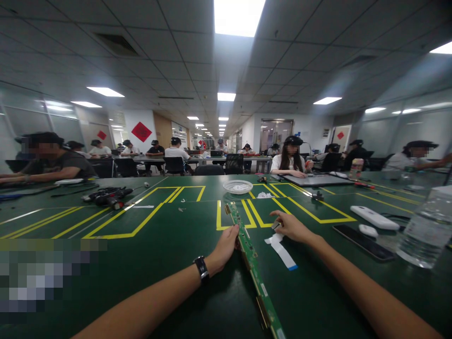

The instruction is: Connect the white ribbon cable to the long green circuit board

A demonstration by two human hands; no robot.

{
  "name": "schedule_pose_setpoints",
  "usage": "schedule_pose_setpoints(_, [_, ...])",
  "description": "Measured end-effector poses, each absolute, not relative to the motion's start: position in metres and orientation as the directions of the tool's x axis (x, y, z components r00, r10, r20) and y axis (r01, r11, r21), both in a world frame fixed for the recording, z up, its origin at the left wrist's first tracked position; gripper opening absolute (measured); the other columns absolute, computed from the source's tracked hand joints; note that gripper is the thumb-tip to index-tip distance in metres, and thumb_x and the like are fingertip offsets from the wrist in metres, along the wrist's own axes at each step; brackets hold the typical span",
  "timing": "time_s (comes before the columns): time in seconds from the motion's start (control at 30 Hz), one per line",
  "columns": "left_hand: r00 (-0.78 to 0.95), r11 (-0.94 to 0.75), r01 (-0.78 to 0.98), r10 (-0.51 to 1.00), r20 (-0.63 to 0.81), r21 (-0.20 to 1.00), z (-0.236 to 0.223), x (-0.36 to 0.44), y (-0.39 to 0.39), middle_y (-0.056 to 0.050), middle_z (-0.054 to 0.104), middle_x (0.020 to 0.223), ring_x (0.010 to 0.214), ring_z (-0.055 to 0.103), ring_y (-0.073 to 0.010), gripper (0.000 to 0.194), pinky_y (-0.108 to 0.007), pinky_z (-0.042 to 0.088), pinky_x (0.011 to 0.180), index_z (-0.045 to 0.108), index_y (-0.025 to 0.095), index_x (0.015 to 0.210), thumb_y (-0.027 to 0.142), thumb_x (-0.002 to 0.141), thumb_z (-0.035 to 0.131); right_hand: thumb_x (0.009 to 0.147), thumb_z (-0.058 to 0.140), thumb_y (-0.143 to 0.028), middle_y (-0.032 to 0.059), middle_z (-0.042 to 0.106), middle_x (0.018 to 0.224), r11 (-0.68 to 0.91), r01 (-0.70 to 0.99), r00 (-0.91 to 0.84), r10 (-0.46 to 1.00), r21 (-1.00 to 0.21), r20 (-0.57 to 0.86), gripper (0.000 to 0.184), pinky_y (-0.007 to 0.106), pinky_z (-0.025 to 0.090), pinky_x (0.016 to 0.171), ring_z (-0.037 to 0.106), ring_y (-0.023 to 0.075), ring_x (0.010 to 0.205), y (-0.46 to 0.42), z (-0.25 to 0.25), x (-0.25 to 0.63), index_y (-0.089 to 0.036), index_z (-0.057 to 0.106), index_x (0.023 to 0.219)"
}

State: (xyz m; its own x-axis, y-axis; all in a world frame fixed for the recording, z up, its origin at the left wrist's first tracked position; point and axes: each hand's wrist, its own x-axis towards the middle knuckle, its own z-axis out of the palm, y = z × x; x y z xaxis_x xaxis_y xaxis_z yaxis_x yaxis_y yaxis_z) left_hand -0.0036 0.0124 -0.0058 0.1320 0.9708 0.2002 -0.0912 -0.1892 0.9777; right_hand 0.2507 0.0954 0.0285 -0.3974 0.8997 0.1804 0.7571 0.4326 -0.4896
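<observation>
- L hand point(226, 245) grasps the long circuit board point(250, 256) near its far end; board runs from these fingers back twd. body.
- R hand point(292, 227) has fingers bent at small grey piece point(276, 225), just beyond white ribbon cable point(285, 254); cannot tell if gripped.
- Step, prob.: handling small piece w/ board held.
- Next move, IMO, needs steady L hold, light R fingers.

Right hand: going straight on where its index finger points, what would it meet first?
Likely the circuit board, near its far end, held in the left hand; depth is unclear, so the right hand might miss.
</observation>
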Motion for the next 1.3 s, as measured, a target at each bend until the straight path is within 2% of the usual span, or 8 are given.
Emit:
schedule_pose_setpoints(0.27, [0.116, -0.186, -0.074, 0.974, 0.194, 0.98, -0.003, -0.002, 0.011, 0.004, 0.045, 0.056, 0.051, 0.04, -0.0104, 0.048, -0.023, 0.031, 0.051, 0.048, 0.018, 0.068, 0.066, 0.077, 0.047, 0.072, 0.064, -0.022, 0.0027, 0.068, 0.08, 0.421, 0.507, -0.445, 0.875, -0.752, 0.19, 0.057, 0.026, 0.047, 0.063, 0.063, 0.0161, 0.072, 0.099, 0.026, 0.235, -0.014, 0.045, 0.126])
schedule_pose_setpoints(0.37, [0.123, -0.188, -0.073, 0.973, 0.196, 0.979, -0.003, -0.002, 0.012, 0.004, 0.047, 0.057, 0.052, 0.041, -0.0108, 0.048, -0.023, 0.031, 0.052, 0.049, 0.018, 0.07, 0.065, 0.078, 0.047, 0.073, 0.064, -0.026, 0.0017, 0.066, 0.077, 0.458, 0.536, -0.442, 0.868, -0.71, 0.226, 0.044, 0.027, 0.047, 0.064, 0.061, 0.0152, 0.07, 0.094, 0.029, 0.23, -0.013, 0.056, 0.114])
schedule_pose_setpoints(0.47, [0.13, -0.189, -0.068, 0.972, 0.197, 0.98, -0.004, -0.002, 0.013, 0.004, 0.048, 0.057, 0.052, 0.041, -0.0107, 0.047, -0.023, 0.031, 0.052, 0.05, 0.017, 0.07, 0.064, 0.079, 0.047, 0.074, 0.064, -0.028, 0.0012, 0.063, 0.074, 0.493, 0.653, -0.426, 0.867, -0.575, 0.26, 0.029, 0.027, 0.045, 0.065, 0.058, 0.0145, 0.068, 0.087, 0.031, 0.227, -0.015, 0.065, 0.1])
schedule_pose_setpoints(0.6, [0.128, -0.194, -0.057, 0.972, 0.199, 0.979, -0.007, -0.002, 0.015, 0.004, 0.047, 0.057, 0.052, 0.041, -0.0104, 0.047, -0.023, 0.031, 0.051, 0.049, 0.017, 0.07, 0.064, 0.078, 0.048, 0.075, 0.063, -0.028, 0.0026, 0.063, 0.076, 0.512, 0.703, -0.425, 0.859, -0.494, 0.285, 0.03, 0.028, 0.044, 0.065, 0.057, 0.0151, 0.069, 0.081, 0.032, 0.226, -0.015, 0.066, 0.102])
schedule_pose_setpoints(0.77, [0.127, -0.199, -0.064, 0.97, 0.206, 0.978, -0.009, -0.002, 0.017, 0.004, 0.047, 0.057, 0.052, 0.042, -0.0106, 0.047, -0.023, 0.032, 0.051, 0.05, 0.017, 0.07, 0.062, 0.08, 0.046, 0.075, 0.065, -0.031, 0.0024, 0.065, 0.079, 0.451, 0.528, -0.413, 0.877, -0.72, 0.246, 0.042, 0.027, 0.045, 0.066, 0.059, 0.0143, 0.071, 0.084, 0.032, 0.223, -0.013, 0.058, 0.112])
schedule_pose_setpoints(0.9, [0.143, -0.19, -0.059, 0.97, 0.197, 0.98, -0.008, -0.001, 0.017, 0.003, 0.048, 0.059, 0.053, 0.042, -0.0104, 0.046, -0.023, 0.031, 0.051, 0.052, 0.016, 0.072, 0.061, 0.08, 0.048, 0.073, 0.067, -0.04, 0.0043, 0.067, 0.08, 0.322, 0.376, -0.433, 0.89, -0.869, 0.142, 0.036, 0.025, 0.044, 0.063, 0.059, 0.0137, 0.07, 0.08, 0.036, 0.219, -0.012, 0.063, 0.096])
schedule_pose_setpoints(1.13, [0.201, -0.199, -0.088, 0.956, 0.213, 0.976, -0.005, -0.002, 0.012, 0.002, 0.051, 0.063, 0.057, 0.041, -0.0101, 0.045, -0.021, 0.031, 0.054, 0.056, 0.014, 0.075, 0.059, 0.081, 0.05, 0.077, 0.062, -0.049, 0.0026, 0.064, 0.075, 0.244, 0.286, -0.588, 0.808, -0.927, 0.032, 0.039, 0.022, 0.037, 0.059, 0.052, 0.01, 0.064, 0.065, 0.037, 0.21, -0.012, 0.07, 0.087])
schedule_pose_setpoints(1.3, [0.259, -0.17, -0.123, 0.946, 0.197, 0.978, -0.001, -0.001, 0.009, 0.0, 0.057, 0.069, 0.065, 0.047, -0.0127, 0.045, -0.022, 0.036, 0.063, 0.06, 0.013, 0.08, 0.057, 0.081, 0.052, 0.072, 0.068, -0.045, 0.0024, 0.065, 0.077, 0.275, 0.32, -0.541, 0.838, -0.906, 0.064, 0.038, 0.022, 0.037, 0.06, 0.052, 0.0108, 0.067, 0.054, 0.04, 0.201, -0.014, 0.071, 0.094])
